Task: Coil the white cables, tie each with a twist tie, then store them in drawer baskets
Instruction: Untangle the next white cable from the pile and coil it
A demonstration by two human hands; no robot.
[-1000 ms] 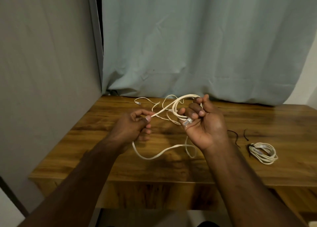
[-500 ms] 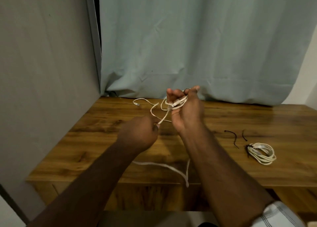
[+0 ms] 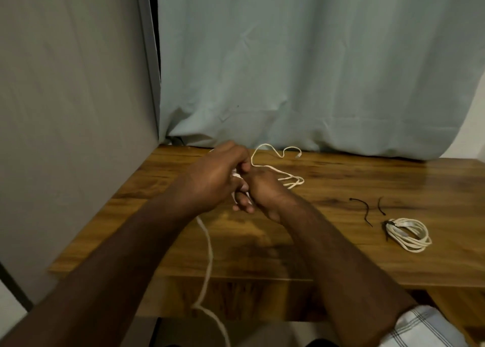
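1. The left hand and right hand met above the wooden table, both curled round the loose white cable, apparently to wind its loops.
2. The right hand's fingers were closed on short loops that stuck out to its right; the left hand's were wrapped over the strand beside it, likely feeding it in.
3. A long tail of that cable hung off the table's front edge, so much seemed left to coil.
4. A finished coil, already tied, lay well apart on the right.
5. 2 black twist ties waited just beside it, within reach for tying.
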